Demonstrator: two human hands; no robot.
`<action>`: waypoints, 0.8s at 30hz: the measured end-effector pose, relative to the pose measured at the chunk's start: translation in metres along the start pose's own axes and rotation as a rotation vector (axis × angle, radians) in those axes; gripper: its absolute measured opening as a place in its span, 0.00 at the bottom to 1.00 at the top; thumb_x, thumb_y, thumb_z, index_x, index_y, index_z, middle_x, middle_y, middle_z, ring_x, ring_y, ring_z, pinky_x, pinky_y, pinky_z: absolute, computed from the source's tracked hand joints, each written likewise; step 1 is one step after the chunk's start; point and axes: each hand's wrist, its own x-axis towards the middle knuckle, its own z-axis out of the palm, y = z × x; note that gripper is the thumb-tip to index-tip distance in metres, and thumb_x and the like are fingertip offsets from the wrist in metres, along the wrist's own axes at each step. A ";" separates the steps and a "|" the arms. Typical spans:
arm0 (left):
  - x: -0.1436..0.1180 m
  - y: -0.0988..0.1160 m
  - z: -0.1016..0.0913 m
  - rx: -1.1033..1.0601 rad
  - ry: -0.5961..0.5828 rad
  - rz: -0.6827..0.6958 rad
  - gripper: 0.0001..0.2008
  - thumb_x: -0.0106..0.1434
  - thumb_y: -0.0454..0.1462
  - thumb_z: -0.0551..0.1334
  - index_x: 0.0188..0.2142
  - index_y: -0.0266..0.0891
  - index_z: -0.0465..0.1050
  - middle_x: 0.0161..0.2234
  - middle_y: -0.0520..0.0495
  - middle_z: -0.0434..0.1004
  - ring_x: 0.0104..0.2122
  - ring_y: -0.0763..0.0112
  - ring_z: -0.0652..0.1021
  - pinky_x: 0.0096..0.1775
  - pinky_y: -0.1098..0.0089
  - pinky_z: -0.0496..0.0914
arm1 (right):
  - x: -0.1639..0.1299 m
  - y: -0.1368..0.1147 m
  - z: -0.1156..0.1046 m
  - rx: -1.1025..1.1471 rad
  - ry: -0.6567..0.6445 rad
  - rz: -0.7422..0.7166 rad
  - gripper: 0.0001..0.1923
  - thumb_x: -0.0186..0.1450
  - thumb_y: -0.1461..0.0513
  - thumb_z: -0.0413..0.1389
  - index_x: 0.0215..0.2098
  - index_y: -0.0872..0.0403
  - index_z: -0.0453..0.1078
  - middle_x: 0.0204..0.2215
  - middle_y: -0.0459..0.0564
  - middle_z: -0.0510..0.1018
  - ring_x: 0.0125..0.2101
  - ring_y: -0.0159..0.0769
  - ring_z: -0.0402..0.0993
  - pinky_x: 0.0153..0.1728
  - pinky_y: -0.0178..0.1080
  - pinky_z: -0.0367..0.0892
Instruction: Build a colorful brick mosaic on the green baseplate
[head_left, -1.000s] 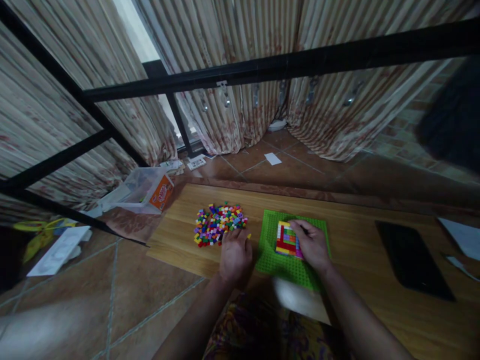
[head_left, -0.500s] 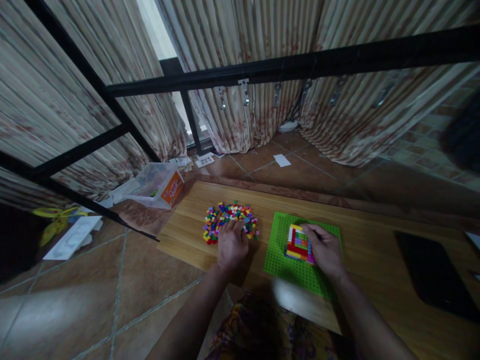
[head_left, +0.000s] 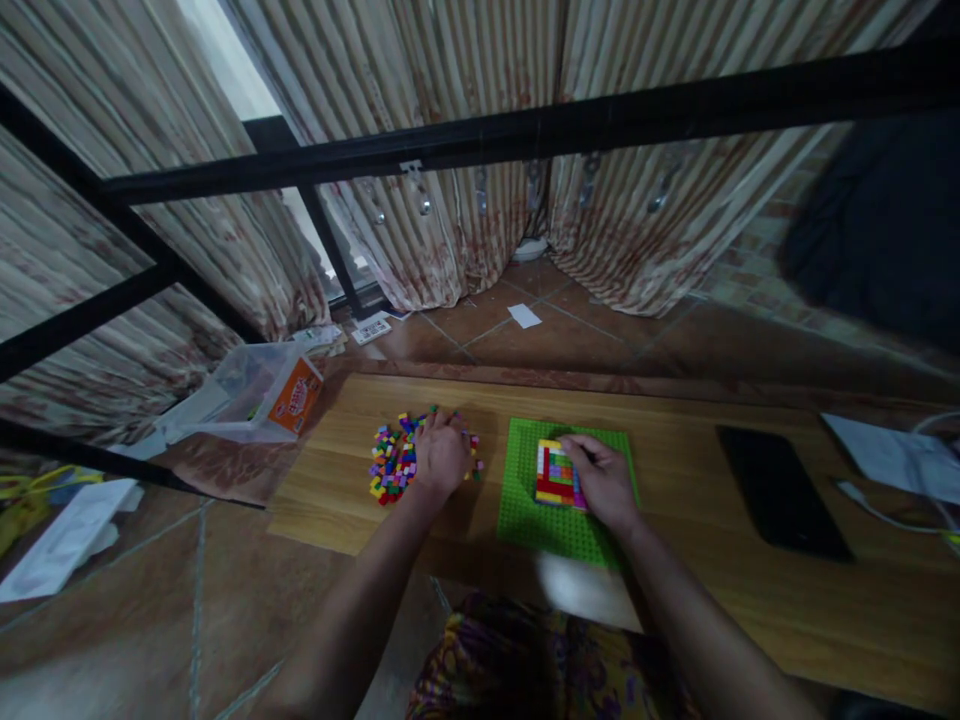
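A pile of small coloured bricks point(head_left: 391, 465) lies on a low wooden board point(head_left: 675, 470). My left hand point(head_left: 441, 457) rests palm-down on the pile's right part, fingers among the bricks; what it grips is hidden. To its right lies a green baseplate point(head_left: 525, 515) carrying a square patch of red, yellow, white and green bricks point(head_left: 553, 472). My right hand point(head_left: 602, 480) sits on the patch's right edge, fingers curled against it.
A black flat slab point(head_left: 780, 492) lies on the board to the right, with white papers and a cable point(head_left: 892, 460) beyond. A clear plastic box with an orange label point(head_left: 259, 392) lies on the tiled floor at left. Black metal bars point(head_left: 525, 130) cross overhead before curtains.
My left hand has slid forward from the pile's near edge onto the bricks. My right hand stays at the brick patch. The camera view has swung about.
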 end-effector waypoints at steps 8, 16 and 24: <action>-0.010 0.012 -0.010 -0.262 0.067 0.053 0.11 0.64 0.33 0.53 0.40 0.38 0.75 0.39 0.41 0.77 0.42 0.61 0.75 0.45 0.64 0.67 | -0.001 -0.008 0.000 0.011 -0.030 -0.005 0.22 0.61 0.45 0.53 0.34 0.53 0.78 0.28 0.46 0.79 0.29 0.36 0.72 0.32 0.36 0.64; -0.028 0.065 0.008 -1.274 -0.068 -0.118 0.09 0.58 0.39 0.62 0.34 0.37 0.78 0.31 0.47 0.80 0.31 0.70 0.76 0.36 0.71 0.69 | 0.000 -0.008 0.000 0.013 -0.031 -0.067 0.19 0.61 0.47 0.54 0.30 0.53 0.76 0.26 0.45 0.77 0.28 0.36 0.71 0.32 0.36 0.63; -0.024 0.085 0.011 -1.558 -0.160 -0.381 0.10 0.49 0.40 0.69 0.31 0.36 0.78 0.27 0.49 0.78 0.25 0.76 0.73 0.30 0.74 0.67 | 0.000 -0.006 0.000 0.013 -0.040 -0.104 0.17 0.62 0.49 0.54 0.30 0.53 0.75 0.27 0.46 0.77 0.30 0.36 0.71 0.33 0.37 0.64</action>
